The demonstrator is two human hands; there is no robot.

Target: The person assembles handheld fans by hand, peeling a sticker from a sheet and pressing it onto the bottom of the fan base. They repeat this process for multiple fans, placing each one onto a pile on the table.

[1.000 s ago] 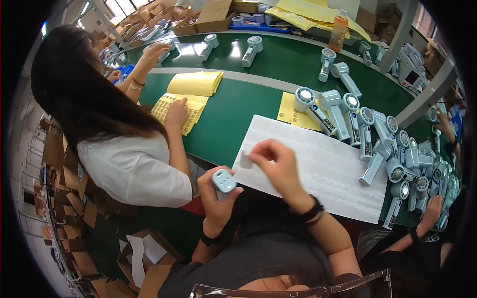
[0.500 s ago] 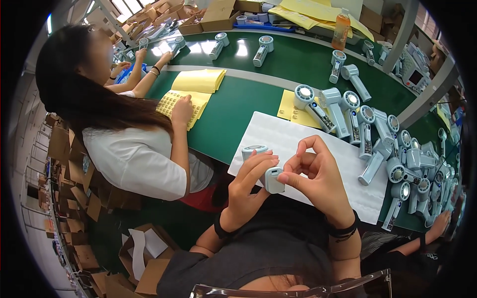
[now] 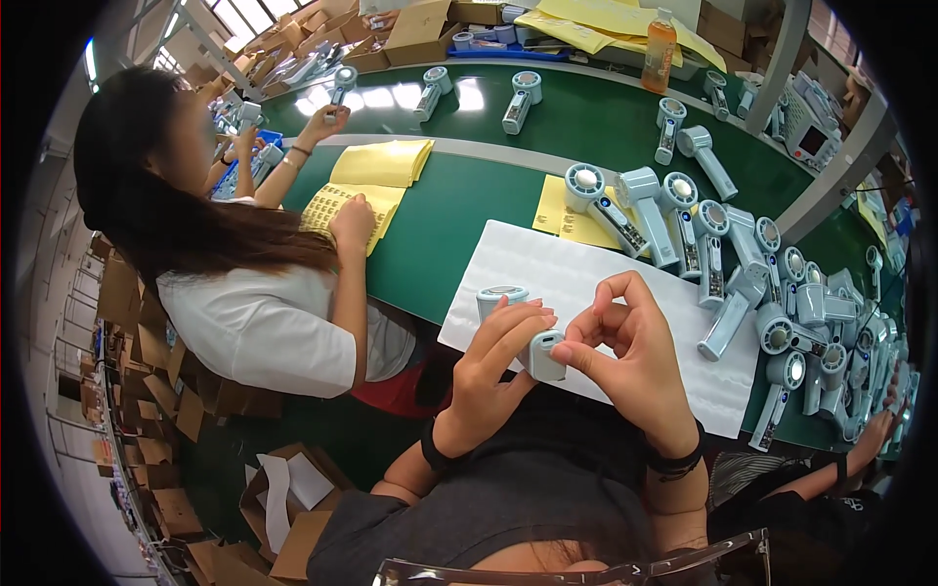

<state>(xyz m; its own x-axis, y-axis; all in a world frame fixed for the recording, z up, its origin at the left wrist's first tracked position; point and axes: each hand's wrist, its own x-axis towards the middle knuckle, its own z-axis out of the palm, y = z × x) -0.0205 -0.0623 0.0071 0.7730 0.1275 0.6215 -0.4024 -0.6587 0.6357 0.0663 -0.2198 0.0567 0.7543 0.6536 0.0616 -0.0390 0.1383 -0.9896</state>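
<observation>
A pale blue handheld fan (image 3: 548, 362) is in my left hand (image 3: 486, 369), whose fingers wrap round its handle. The handle's end, with a small dark slot, points toward me, and its round head shows beyond my fingers. At the handle's end is my right hand (image 3: 633, 359), thumb and forefinger pinched together against the edge. Whatever sits between those fingertips, if anything, is too small to make out. Below both hands lies a white foam sheet (image 3: 606, 264) on the green worktable (image 3: 430, 239).
Many similar fans (image 3: 772, 332) crowd the right side, some on yellow sticker sheets (image 3: 550, 217). Farther fans lie on a green conveyor belt (image 3: 586, 122), with an orange bottle (image 3: 659, 51) behind. A co-worker in a white shirt (image 3: 264, 327) sits at left; another person's arm (image 3: 865, 444) reaches in at right.
My hands keep nearly the same grip on the fan, shifted very slightly right. The left co-worker's far hand has lifted a fan off the belt. The view has turned a little.
</observation>
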